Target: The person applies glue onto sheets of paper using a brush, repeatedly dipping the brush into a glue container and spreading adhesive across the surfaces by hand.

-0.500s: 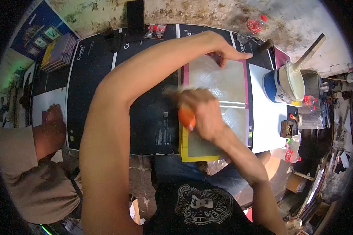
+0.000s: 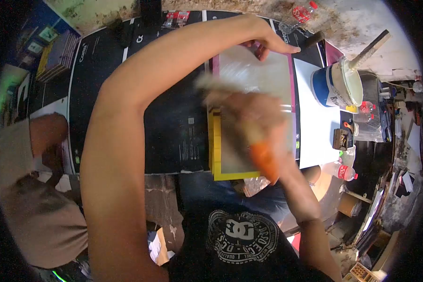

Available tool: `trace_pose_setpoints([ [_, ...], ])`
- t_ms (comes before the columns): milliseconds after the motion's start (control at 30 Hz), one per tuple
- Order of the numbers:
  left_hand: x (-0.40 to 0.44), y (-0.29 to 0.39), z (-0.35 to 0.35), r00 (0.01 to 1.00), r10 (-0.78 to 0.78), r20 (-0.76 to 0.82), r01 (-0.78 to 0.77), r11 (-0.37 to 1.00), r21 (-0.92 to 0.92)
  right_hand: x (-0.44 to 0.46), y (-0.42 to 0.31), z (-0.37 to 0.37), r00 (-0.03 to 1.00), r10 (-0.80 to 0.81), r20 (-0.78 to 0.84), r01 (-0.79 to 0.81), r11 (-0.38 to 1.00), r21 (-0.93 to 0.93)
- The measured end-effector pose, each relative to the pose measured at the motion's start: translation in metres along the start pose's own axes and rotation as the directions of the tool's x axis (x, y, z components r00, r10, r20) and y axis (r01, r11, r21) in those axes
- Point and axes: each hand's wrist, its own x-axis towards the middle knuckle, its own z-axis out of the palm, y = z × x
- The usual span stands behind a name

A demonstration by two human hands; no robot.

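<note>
My right hand (image 2: 261, 113), smeared by motion, is wrapped round a brush with an orange handle (image 2: 264, 157). The blurred brush head points up and left, over the left edge of a greyish cover sheet (image 2: 239, 155) with yellow and pink borders. Whether the bristles touch the sheet cannot be made out. My left hand (image 2: 263, 40) reaches across to the sheet's far end, thumb stretched to the right and fingers bent down at the surface. It holds nothing that I can see. Yellow-edged layers show under the sheet's near left side.
A blue and white bucket (image 2: 336, 84) with pale paste and a stick stands on white paper (image 2: 310, 141) to the right. Black boards (image 2: 174, 141) cover the table. Bottles (image 2: 345, 172) lie at right. Another person's arm (image 2: 47, 134) is at left, near stacked books (image 2: 58, 56).
My right hand has moved right, and the orange handle has swung down and right. My left hand stays at the sheet's far end. The whole view has shifted slightly.
</note>
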Motion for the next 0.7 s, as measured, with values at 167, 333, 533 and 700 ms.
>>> trace_pose_setpoints([
  [167, 0.006, 0.001, 0.005, 0.997, -0.005, -0.078, 0.006, 1.000, 0.021, -0.020, 0.020, 0.017, 0.970, 0.225, -0.089, -0.238, 0.953, -0.186],
  [333, 0.006, -0.002, 0.008, 0.994, 0.012, -0.108, -0.004, 0.997, 0.072, -0.050, -0.058, 0.001, 0.974, -0.002, 0.228, 0.002, 1.000, -0.003],
  [533, -0.006, 0.006, 0.025, 0.970, 0.021, -0.242, -0.006, 0.998, 0.063, -0.020, 0.047, 0.002, 0.974, 0.148, -0.173, -0.195, 0.935, -0.296],
  [700, -0.006, 0.007, 0.025, 0.973, -0.067, -0.222, 0.091, 0.991, 0.100, -0.067, -0.062, 0.029, 0.991, 0.048, 0.127, -0.030, 0.990, -0.136],
])
